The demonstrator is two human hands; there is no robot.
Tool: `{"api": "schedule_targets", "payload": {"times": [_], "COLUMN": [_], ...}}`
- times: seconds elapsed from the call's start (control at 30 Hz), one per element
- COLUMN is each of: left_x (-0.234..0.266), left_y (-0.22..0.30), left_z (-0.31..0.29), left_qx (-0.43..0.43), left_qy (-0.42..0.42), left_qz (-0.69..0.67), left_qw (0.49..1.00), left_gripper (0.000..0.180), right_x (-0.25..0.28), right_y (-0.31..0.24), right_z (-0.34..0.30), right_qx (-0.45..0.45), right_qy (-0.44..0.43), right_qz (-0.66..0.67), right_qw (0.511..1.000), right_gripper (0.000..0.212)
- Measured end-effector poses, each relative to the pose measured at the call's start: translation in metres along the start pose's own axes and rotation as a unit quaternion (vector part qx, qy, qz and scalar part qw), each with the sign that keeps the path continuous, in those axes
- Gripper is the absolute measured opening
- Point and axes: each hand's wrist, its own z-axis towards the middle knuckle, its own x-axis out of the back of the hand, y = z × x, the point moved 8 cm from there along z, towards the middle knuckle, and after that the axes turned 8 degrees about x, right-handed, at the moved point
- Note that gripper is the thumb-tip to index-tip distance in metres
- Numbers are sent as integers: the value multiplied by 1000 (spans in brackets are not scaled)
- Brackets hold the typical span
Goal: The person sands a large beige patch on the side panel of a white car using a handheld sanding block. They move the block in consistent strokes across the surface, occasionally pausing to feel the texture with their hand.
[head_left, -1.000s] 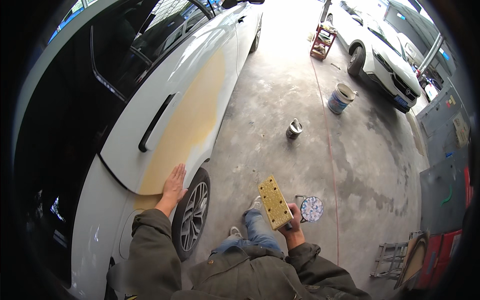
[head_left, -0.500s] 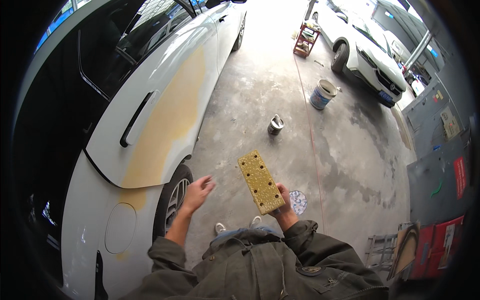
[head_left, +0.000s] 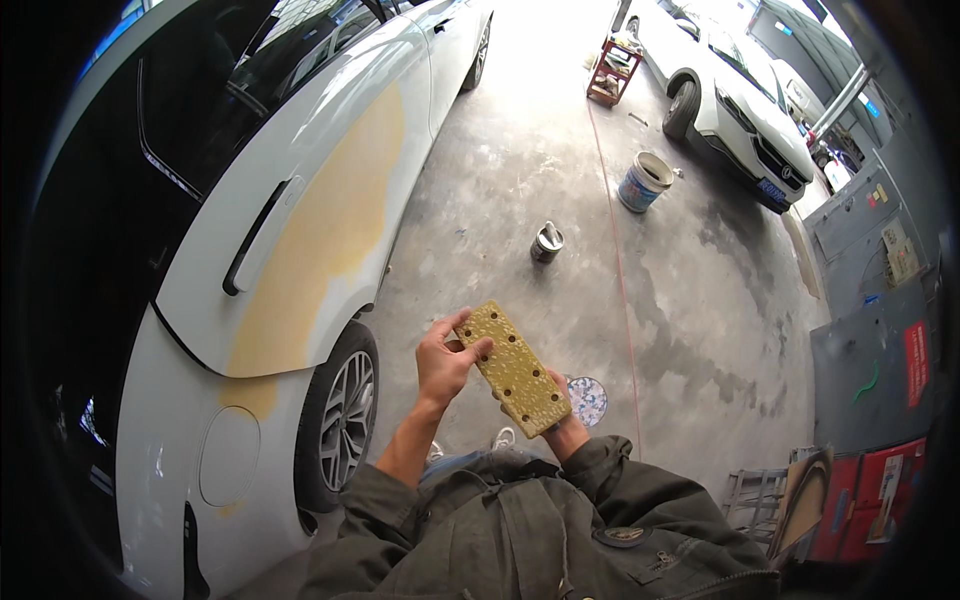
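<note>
A long sanding block (head_left: 517, 372) faced with yellow, holed sandpaper is held in front of my body, its speckled face turned up. My right hand (head_left: 566, 428) grips the near right end, with most of its fingers hidden beneath. At the far left end my left hand (head_left: 443, 365) pinches the edge, thumb on top of the paper and the other fingers along the side. To the left stands a white car (head_left: 180, 400) with a yellowish, dull patch (head_left: 315, 225) running across its rear door and onto the panel behind.
An open can (head_left: 547, 245) and a larger bucket (head_left: 643, 183) stand on the concrete floor ahead. A round speckled disc (head_left: 587, 400) lies near my right hand. Farther off are a red shelf trolley (head_left: 613, 75) and another white car (head_left: 735, 110). Grey cabinets (head_left: 870, 370) line the right.
My left hand has moved right and taken hold of the sanding block's far end; before, it was apart from it. The block has tilted slightly to the left in my right hand.
</note>
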Motion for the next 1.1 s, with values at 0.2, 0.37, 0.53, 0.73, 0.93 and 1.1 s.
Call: {"api": "schedule_targets", "payload": {"times": [0.2,0.37,0.53,0.73,0.93,1.1], "left_x": [35,55,81,87,75,66], "left_y": [11,3,-14,-21,-2,16], "left_z": [-4,7,16,32,37,30], "left_qx": [-29,-7,34,7,-74,-124], "left_qy": [45,62,58,62,22,66], "left_qz": [10,3,-30,66,213,262], "left_qw": [999,998,997,996,974,955], "left_gripper": [43,28,29,24,20,24], "right_x": [6,32,-36,-28,5,-41], "right_y": [26,46,63,58,50,42], "right_z": [21,36,30,35,33,24], "right_qx": [-33,-37,-61,-46,-76,-70], "right_qy": [-30,-29,-105,-98,-17,-75], "right_qz": [3,-29,96,50,-44,-155], "right_qw": [999,998,988,993,996,983], "right_gripper": [37,43,54,54,50,59]}}
